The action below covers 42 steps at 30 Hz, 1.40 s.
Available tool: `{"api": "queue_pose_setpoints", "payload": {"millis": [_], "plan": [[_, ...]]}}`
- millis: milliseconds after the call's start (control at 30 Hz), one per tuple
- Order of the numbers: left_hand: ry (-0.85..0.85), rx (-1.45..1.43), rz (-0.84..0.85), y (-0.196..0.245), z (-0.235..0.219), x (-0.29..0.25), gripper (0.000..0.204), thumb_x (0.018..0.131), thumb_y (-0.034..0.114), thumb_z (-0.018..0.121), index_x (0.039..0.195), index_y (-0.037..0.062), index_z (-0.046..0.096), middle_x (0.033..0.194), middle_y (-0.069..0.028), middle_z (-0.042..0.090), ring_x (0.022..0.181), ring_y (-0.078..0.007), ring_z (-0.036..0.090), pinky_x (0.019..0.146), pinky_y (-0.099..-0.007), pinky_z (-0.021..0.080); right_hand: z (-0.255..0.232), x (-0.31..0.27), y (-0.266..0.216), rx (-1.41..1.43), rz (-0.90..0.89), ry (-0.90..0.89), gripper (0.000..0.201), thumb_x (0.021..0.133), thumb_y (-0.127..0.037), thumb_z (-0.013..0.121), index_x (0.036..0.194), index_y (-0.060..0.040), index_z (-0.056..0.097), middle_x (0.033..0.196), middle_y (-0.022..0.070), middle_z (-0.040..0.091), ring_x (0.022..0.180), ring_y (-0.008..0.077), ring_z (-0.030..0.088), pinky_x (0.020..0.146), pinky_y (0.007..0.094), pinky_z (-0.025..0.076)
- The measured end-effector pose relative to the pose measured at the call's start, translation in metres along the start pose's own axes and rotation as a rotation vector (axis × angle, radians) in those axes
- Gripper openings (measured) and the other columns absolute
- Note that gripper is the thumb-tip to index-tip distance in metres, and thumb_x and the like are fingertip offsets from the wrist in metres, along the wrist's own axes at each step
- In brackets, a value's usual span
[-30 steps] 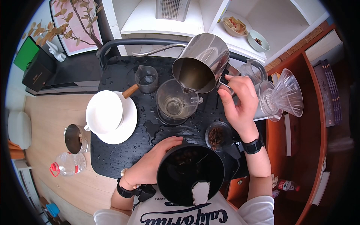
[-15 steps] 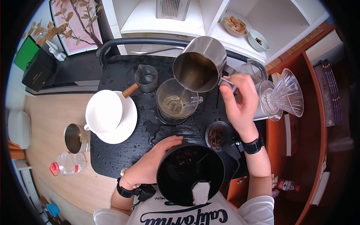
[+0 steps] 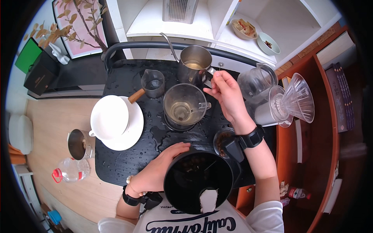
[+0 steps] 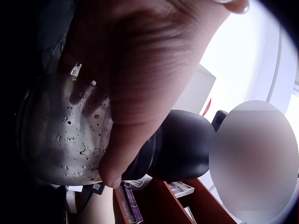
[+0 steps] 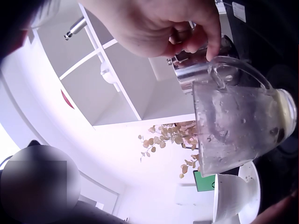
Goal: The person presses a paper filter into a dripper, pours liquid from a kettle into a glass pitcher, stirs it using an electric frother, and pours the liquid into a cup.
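My left hand [image 3: 161, 165] holds a coffee grinder with a black open top [image 3: 198, 182], a few beans inside. In the left wrist view, thumb and fingers wrap its speckled glass jar [image 4: 70, 140]. At the back of the table, a steel gooseneck kettle [image 3: 192, 70] stands upright with pale yellowish liquid inside. My right hand [image 3: 229, 97] pinches its handle with thumb and fingers. Just in front of the kettle is a clear glass server [image 3: 182, 97], a little pale liquid at its bottom. It overlaps the kettle in the right wrist view.
Left on the wet black table [image 3: 120, 169] are a white cup [image 3: 108, 116] on a saucer [image 3: 136, 128] and a small wood-handled glass pitcher [image 3: 153, 87]. To the right stand a glass jug [image 3: 254, 83], a ribbed dripper [image 3: 297, 97] and a small bean cup [image 3: 221, 141].
The kettle has gone from tilted over the server to upright behind it, moving down and away, with the right hand following. Its liquid now lies level. The left hand and grinder stay put.
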<state>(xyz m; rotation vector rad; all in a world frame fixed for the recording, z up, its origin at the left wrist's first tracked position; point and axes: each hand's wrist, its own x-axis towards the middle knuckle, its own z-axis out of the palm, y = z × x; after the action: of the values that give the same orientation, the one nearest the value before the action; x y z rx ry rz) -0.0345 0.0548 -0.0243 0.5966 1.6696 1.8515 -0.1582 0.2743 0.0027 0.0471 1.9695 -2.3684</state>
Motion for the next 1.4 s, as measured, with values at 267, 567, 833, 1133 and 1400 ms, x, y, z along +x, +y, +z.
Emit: {"api": "queue_pose_setpoints", "payload": {"millis": [267,567,833,1133,1400], "plan": [[-0.063,0.18,0.101,-0.007,-0.007,0.002,0.076,0.065,0.029,0.072,0.126,0.0006,0.036,0.133,-0.0172,0.033,0.125,-0.0307,0.03,0.103,-0.0353,0.025,-0.003,0.003,0.015,0.017,0.115,-0.047,0.02,0.093,-0.024,0.044,0.082,-0.0082,0.05,0.072,-0.0031,0.046,0.065,0.004,0.047,0.072,0.0237,0.048],[-0.037,-0.021,-0.014,-0.008,-0.003,-0.002,0.069,0.072,0.029,0.067,0.127,0.0038,0.036,0.135,-0.0174,0.031,0.127,-0.0322,0.027,0.103,-0.0391,0.024,-0.009,-0.017,0.004,-0.349,-0.043,0.109,0.017,0.087,-0.012,0.051,0.101,-0.0024,0.052,0.082,0.0036,0.052,0.068,0.0074,0.053,0.063,0.0223,0.046],[-0.002,-0.174,-0.011,-0.009,0.002,-0.003,0.064,0.077,0.027,0.064,0.13,0.0066,0.034,0.135,-0.0169,0.03,0.128,-0.0315,0.026,0.103,-0.0407,0.026,-0.049,-0.121,-0.061,-1.018,-0.436,-0.039,0.009,0.08,-0.005,0.056,0.088,-0.0024,0.058,0.078,0.0085,0.056,0.065,0.0204,0.055,0.061,0.0285,0.044],[0.019,-0.321,-0.13,-0.007,0.003,-0.002,0.059,0.081,0.026,0.058,0.13,0.0033,0.033,0.137,-0.0157,0.025,0.127,-0.0275,0.027,0.1,-0.0375,0.033,-0.094,-0.193,-0.021,-1.298,0.008,0.165,0.017,0.077,-0.008,0.059,0.093,-0.0046,0.057,0.087,0.0099,0.056,0.082,0.0274,0.057,0.071,0.0347,0.046],[0.013,-0.413,-0.074,0.005,0.005,-0.002,0.069,0.078,0.028,0.062,0.132,0.0032,0.029,0.138,-0.0142,0.023,0.127,-0.0241,0.028,0.1,-0.0359,0.032,-0.059,-0.131,-0.035,-1.184,-0.366,-0.069,0.02,0.076,-0.002,0.055,0.096,-0.0057,0.056,0.085,0.0094,0.054,0.079,0.0283,0.057,0.069,0.0361,0.046]]}}
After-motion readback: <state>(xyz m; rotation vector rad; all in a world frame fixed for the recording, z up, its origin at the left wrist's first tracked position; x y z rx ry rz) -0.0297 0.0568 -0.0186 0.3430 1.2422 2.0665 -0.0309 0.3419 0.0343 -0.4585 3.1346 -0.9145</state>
